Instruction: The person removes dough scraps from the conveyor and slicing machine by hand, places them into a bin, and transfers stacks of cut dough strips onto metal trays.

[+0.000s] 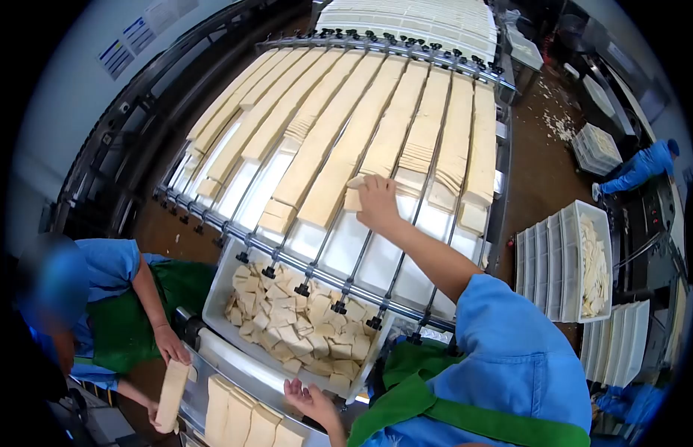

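Long pale strips of layered dough (361, 112) lie in lanes on a white conveyor belt (346, 249), divided by thin metal rods. My right hand (377, 203) reaches across the belt, its fingers curled over the near end of a middle strip and gripping a dough piece (353, 195) there. Part of that piece is hidden by the fingers. My left hand (313, 402) is held low by the near rim of a white bin (212, 309), palm up, fingers apart and holding nothing. Inside the bin is a heap of cut dough pieces (302, 316).
A metal rail with black knobs (309, 270) crosses the belt's near end. At left, a co-worker (112, 298) holds a dough slab (173, 395) over a lower conveyor carrying more slabs (246, 417). Stacked white crates (562, 261) stand at right; another person (644, 167) is beyond.
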A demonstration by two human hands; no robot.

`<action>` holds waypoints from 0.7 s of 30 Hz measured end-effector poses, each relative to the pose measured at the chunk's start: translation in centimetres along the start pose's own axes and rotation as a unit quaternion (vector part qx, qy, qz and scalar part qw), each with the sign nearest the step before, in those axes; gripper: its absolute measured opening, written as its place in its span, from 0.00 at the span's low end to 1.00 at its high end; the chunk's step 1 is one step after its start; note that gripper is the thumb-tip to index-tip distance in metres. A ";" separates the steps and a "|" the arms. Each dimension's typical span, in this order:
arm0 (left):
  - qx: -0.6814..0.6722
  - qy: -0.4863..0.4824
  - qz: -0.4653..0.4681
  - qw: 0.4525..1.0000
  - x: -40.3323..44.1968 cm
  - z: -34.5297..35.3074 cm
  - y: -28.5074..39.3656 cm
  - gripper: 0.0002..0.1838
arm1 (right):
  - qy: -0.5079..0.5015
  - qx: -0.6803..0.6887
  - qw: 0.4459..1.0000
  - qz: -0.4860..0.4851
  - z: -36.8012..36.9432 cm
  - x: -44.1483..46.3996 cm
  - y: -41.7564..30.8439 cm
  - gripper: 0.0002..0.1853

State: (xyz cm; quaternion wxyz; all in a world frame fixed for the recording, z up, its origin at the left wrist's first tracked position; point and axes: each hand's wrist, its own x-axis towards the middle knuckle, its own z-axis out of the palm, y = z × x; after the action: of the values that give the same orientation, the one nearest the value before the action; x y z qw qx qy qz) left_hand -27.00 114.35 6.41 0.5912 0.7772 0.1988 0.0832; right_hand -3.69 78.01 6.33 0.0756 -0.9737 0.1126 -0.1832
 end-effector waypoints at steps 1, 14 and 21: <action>-0.007 -0.004 -0.002 1.000 0.0 -0.1 0.0 0.30 | 0.017 -0.009 1.000 -0.017 -0.1 -0.1 -0.3 0.25; -0.028 -0.010 -0.013 0.999 -0.5 -0.6 0.9 0.28 | -0.173 -0.088 0.974 0.116 -2.1 1.4 -2.5 0.47; 0.005 0.013 -0.018 1.000 -1.6 -3.1 0.8 0.27 | 0.039 -0.338 0.932 0.126 5.5 2.8 2.0 0.41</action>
State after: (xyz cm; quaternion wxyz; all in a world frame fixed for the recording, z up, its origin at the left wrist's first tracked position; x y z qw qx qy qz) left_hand -29.46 116.27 8.23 0.5860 0.7752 0.2213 0.0816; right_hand 0.52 76.01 1.81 -0.2396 -0.9116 0.2925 -0.1613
